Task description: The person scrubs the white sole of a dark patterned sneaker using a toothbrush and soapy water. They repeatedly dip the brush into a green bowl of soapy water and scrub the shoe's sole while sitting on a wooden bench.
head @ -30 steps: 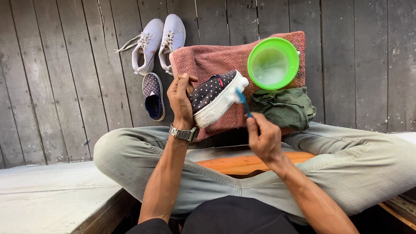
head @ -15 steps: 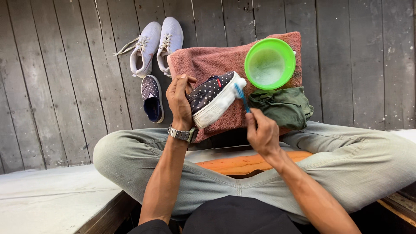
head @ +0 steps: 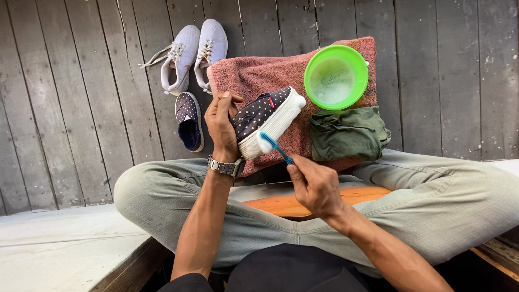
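My left hand (head: 220, 127) grips a dark polka-dot slip-on shoe (head: 265, 116) with a thick white sole, holding it tilted above the pink towel (head: 259, 75). My right hand (head: 313, 186) holds a blue toothbrush (head: 275, 147), its white bristles pressed against the shoe's white sole near the heel. A metal watch (head: 224, 166) sits on my left wrist. The matching polka-dot shoe (head: 189, 120) lies on the grey wooden planks to the left.
A green bowl (head: 336, 77) of foamy water rests on the towel at the right. A folded olive cloth (head: 348, 133) lies below it. A pair of white sneakers (head: 192, 54) sits at the back. My crossed legs (head: 432, 200) rest over an orange board (head: 281, 204).
The toothbrush has slid down along the sole, from near the toe to the heel end. The shoe stays in my left hand.
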